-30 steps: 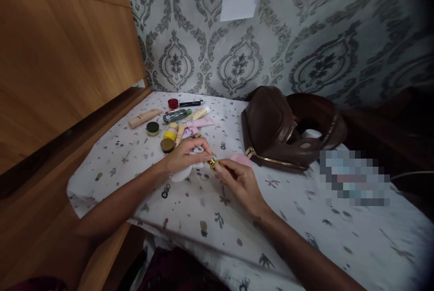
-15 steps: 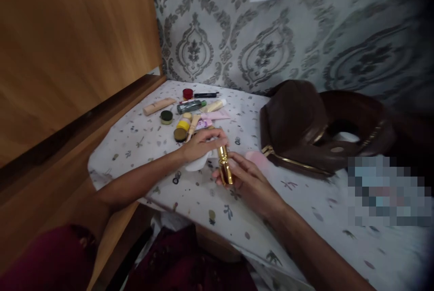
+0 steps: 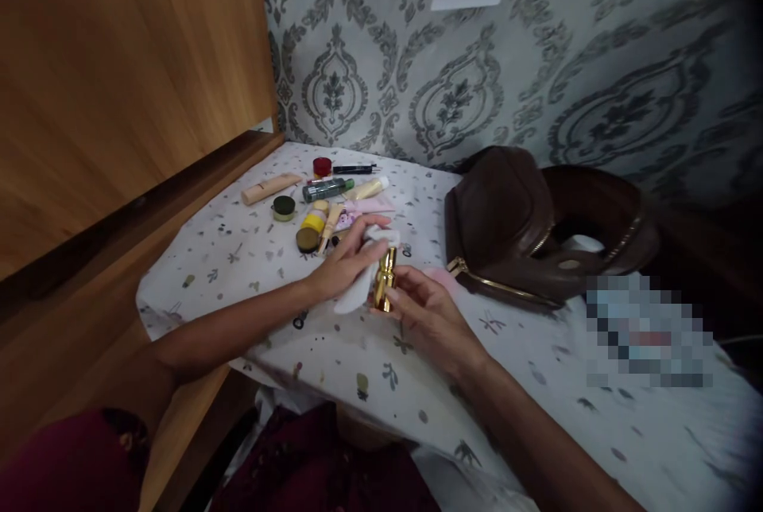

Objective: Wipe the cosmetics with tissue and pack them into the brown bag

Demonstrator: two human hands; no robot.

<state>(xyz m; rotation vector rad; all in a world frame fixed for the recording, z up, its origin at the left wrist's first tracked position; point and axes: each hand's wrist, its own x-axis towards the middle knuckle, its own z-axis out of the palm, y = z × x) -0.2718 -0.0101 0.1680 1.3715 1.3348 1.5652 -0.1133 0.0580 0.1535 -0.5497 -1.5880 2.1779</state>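
Observation:
My right hand [image 3: 430, 313] is closed round a shiny gold bottle [image 3: 385, 283], which stands nearly upright above the table. In my left hand [image 3: 344, 264] is a white wipe [image 3: 358, 289], its loose end hanging below the fingers. The wipe lies close against the bottle's top; whether it touches is hard to make out. Just beyond my left hand lie a beige tube [image 3: 331, 226], a yellow jar [image 3: 313, 219] and a round container with a brown lid [image 3: 308, 239].
A brown leather bag [image 3: 506, 234] sits on the right of the patterned tablecloth [image 3: 358, 353]. Farther back are a peach tube [image 3: 271, 188], a dark-lidded jar [image 3: 284, 208], a red-lidded jar [image 3: 322, 168] and a dark green bottle [image 3: 327, 189]. A wooden cabinet [image 3: 137, 59] borders the left.
My left hand has brought the white wipe up beside the bottle's top, and more of the wipe shows. The bottle is tilted a little differently. The whole view has shifted slightly.

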